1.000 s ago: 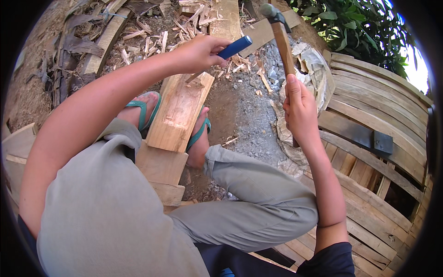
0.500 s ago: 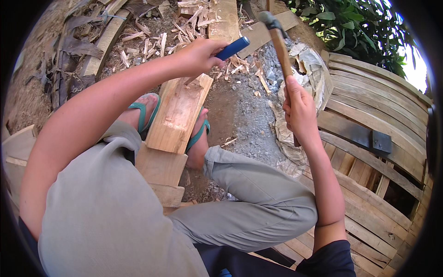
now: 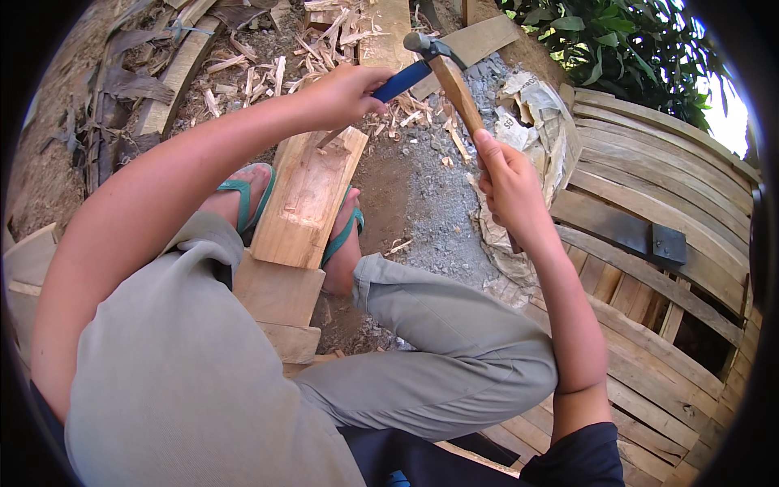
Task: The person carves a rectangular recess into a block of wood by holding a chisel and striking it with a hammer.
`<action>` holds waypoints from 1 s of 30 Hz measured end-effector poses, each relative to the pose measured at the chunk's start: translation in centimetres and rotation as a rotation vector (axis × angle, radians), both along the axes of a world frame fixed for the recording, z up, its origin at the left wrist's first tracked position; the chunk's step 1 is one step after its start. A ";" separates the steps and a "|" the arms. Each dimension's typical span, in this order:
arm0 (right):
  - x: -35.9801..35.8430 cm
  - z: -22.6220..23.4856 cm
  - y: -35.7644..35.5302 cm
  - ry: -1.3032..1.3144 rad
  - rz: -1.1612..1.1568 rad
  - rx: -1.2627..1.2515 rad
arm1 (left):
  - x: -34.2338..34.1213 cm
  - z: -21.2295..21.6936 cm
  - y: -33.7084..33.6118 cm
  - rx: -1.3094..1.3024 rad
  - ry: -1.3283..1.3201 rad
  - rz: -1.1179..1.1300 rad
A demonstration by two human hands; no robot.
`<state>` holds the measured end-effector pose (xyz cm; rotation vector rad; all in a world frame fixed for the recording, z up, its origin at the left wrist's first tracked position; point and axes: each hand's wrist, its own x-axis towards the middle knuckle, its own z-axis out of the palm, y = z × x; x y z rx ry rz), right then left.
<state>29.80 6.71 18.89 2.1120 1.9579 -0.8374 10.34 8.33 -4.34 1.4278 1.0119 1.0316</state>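
My left hand is closed round the blue handle of a chisel, which slants down to the left. Its metal blade meets the far part of a wooden block with a shallow hollow cut in its top face. In my right hand is the wooden handle of a hammer. The hammer's dark metal head is at the butt of the chisel handle and seems to touch it. The block lies between my two feet, which wear green flip-flops, its near end over another board.
Wood chips litter the ground beyond the block. Grey gravel and a crumpled paper sack lie to the right. A slatted wooden structure with a black metal box takes up the right side; leafy branches hang behind it.
The hammer head has swung left and slightly down, from apart to the chisel's butt. My right hand has shifted a little left. The chisel stays on the block.
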 end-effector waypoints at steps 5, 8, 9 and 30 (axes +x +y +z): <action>0.4 -0.3 -0.1 0.159 -0.060 0.052 | -0.1 0.1 0.1 0.003 -0.068 0.008; 0.5 -0.2 0.7 0.047 -0.094 -0.069 | -0.3 -0.3 0.0 0.001 -0.056 0.004; 0.6 -0.2 1.1 0.064 -0.106 -0.079 | -0.5 -0.2 -0.1 0.002 -0.046 0.000; -0.4 -1.1 0.1 0.086 -0.108 -0.035 | 0.0 -0.7 0.3 -0.027 -0.113 -0.010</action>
